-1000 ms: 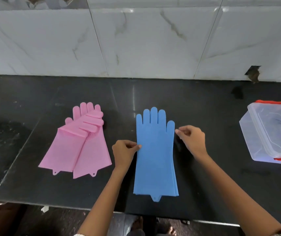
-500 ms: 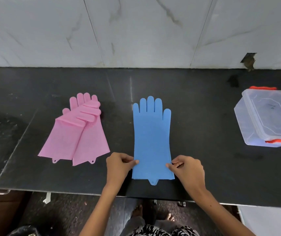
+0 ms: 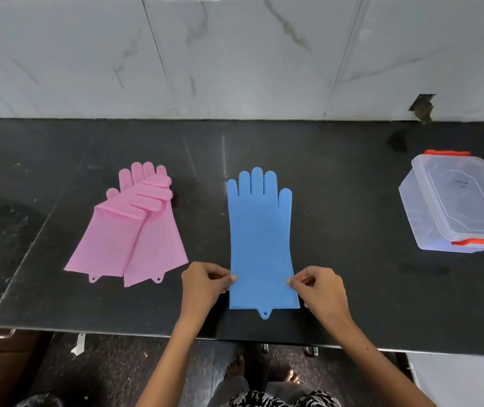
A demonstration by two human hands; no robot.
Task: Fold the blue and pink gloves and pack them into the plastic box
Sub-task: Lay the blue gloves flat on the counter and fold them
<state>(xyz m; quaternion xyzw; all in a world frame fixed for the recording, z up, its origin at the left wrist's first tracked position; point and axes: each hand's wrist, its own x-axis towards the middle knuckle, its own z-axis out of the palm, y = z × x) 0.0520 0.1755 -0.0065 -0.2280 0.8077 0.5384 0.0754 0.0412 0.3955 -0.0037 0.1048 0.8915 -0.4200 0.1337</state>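
Black stone counter (image 3: 337, 201) runs under a marble wall (image 3: 234, 54), and everything for the job lies on it. Off at the right end the plastic box (image 3: 452, 207) sits with its lid on and red clips showing, well apart from the gloves. Left of centre the pink gloves (image 3: 132, 230) lie overlapped and unfolded. In the middle the blue gloves (image 3: 259, 242) lie flat, fingers toward the wall, cuff and hang-tab toward the person; they look stacked as one, though I cannot tell for sure.

The step in hand seems to be the first fold of the blue pair. To do it well, lift both cuff corners together and level, carry them up toward the fingers, and keep the side edges lined up so the layers do not slide; silicone tends to spring back, so press the crease.

Left hand (image 3: 205, 286) pinches the left cuff edge between thumb and fingertips, the rest curled. Right hand (image 3: 320, 289) mirrors it, pinching the right edge, both wrists low over the counter's near edge
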